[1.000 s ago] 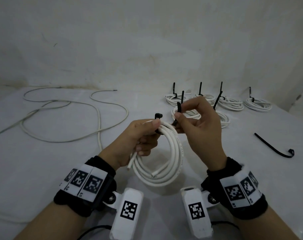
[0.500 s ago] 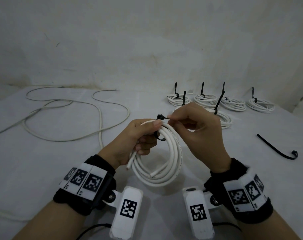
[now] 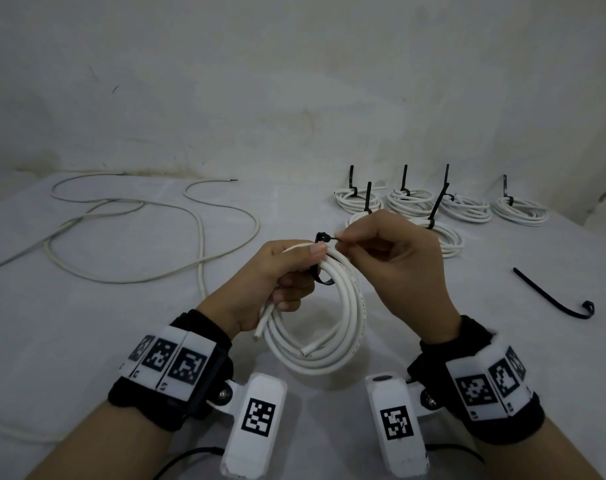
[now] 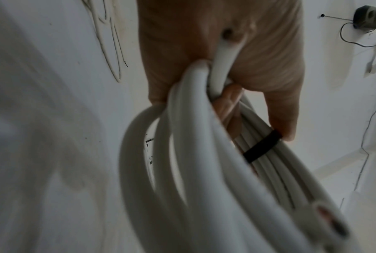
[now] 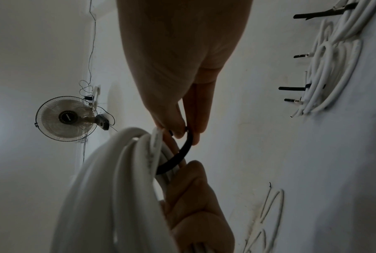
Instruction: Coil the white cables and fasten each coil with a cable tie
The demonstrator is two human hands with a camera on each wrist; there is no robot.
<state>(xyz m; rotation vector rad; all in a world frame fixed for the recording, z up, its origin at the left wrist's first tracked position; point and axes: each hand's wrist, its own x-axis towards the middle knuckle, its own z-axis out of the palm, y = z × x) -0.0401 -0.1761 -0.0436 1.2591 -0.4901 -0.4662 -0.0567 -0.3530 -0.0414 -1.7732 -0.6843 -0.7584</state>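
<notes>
A coiled white cable (image 3: 332,327) hangs above the table, gripped near its top by my left hand (image 3: 287,268), thumb over the strands. A black cable tie (image 3: 320,239) loops loosely around the strands at the top. My right hand (image 3: 343,237) pinches the tie's tail between thumb and forefinger, right at the tie's head. From the left wrist, the black tie band (image 4: 261,148) crosses the coil (image 4: 182,171) beside my thumb. Seen from the right wrist, the tie (image 5: 180,152) curves from my pinching fingers (image 5: 178,131) under the coil (image 5: 117,179).
Several tied coils (image 3: 407,200) with upright black tie tails lie at the back right. A loose black cable tie (image 3: 551,296) lies on the table at the right. A long uncoiled white cable (image 3: 149,237) sprawls over the left of the white table (image 3: 86,341).
My right hand came down from holding the tie's tail raised and now pinches it close at the tie's head; the tie forms a loop around the coil. My left hand keeps its grip.
</notes>
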